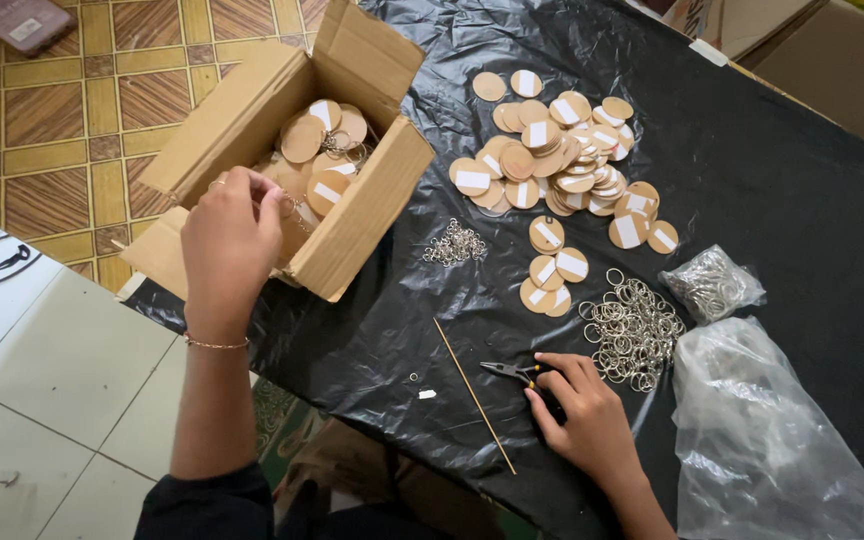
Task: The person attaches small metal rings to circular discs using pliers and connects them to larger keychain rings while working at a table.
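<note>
The left hand (pixel 229 240) reaches into an open cardboard box (pixel 352 225) of round wooden discs (pixel 317 150), fingers curled at the box's edge; whether they pinch anything cannot be told. The right hand (pixel 582 415) rests on the black plastic sheet (pixel 782 170), closed around the handles of small pliers (pixel 514 372), just beside a pile of metal rings (pixel 634 325) and a thin wooden stick (pixel 472 393).

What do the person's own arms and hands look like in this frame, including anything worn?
Both arms are bare from wrist to past the elbow. The left hand has a thin bead-like bracelet around its wrist and a slim ring on one finger. At the upper left arm, the edge of a dark sleeve shows. The right hand shows no jewellery, gloves or sleeve.
</note>
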